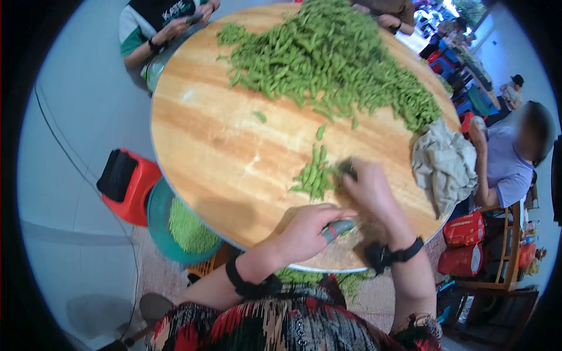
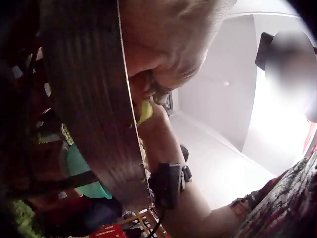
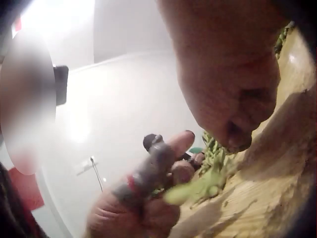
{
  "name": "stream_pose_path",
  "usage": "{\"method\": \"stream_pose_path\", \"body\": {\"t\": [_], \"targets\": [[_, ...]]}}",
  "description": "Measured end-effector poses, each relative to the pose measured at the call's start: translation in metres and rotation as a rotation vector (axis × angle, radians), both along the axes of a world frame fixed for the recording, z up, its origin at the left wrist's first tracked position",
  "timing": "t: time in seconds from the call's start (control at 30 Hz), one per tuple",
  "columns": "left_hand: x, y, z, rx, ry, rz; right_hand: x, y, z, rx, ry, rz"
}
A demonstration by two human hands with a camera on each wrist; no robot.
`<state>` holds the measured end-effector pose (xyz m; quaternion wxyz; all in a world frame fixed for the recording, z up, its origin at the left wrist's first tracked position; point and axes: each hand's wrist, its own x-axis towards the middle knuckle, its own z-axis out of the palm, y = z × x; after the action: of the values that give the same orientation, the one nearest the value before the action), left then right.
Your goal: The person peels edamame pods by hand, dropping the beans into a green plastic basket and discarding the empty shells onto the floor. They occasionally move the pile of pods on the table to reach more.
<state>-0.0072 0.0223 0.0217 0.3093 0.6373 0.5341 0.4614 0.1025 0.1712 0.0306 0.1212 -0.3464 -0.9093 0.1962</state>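
My left hand (image 1: 304, 234), its thumb wrapped in grey with a red band, is over the near edge of the round wooden table (image 1: 205, 140). It holds a green soybean pod (image 3: 190, 192) that sticks out past the fingers in the right wrist view. My right hand (image 1: 372, 187) is to the right and farther in, fingers curled down beside a small pile of soybean pods (image 1: 315, 175). A dark covering shows at its thumb. Its fingertips are right at the pods, and I cannot tell whether they pinch one.
A large heap of pods (image 1: 328, 58) covers the table's far side. A crumpled cloth (image 1: 445, 164) lies at the right edge. Below left stand a teal basin (image 1: 158, 225) of shelled beans and a red stool (image 1: 140, 193). Other people sit around the table.
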Motion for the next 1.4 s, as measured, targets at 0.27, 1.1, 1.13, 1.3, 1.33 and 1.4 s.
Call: {"method": "stream_pose_path", "body": {"t": [0.27, 1.1, 1.13, 1.3, 1.33, 1.4], "targets": [[0.010, -0.002, 0.006, 0.089, 0.191, 0.115, 0.050, -0.053, 0.014, -1.306, 0.488, -0.168], [0.001, 0.003, -0.011, -0.190, -0.942, 0.308, 0.040, -0.070, 0.016, -1.650, 0.654, 0.082], [0.001, 0.003, -0.011, -0.210, -0.920, 0.323, 0.040, -0.071, 0.014, -1.647, 0.649, 0.081], [0.000, 0.001, -0.025, -0.139, -0.777, 0.281, 0.038, -0.083, 0.020, -1.469, 0.554, -0.070], [-0.002, -0.001, -0.029, -0.094, -0.654, 0.261, 0.038, -0.085, 0.018, -1.470, 0.554, -0.070], [-0.002, -0.004, -0.029, -0.106, -0.659, 0.234, 0.039, -0.087, 0.011, -1.095, 0.449, 0.021]]}}
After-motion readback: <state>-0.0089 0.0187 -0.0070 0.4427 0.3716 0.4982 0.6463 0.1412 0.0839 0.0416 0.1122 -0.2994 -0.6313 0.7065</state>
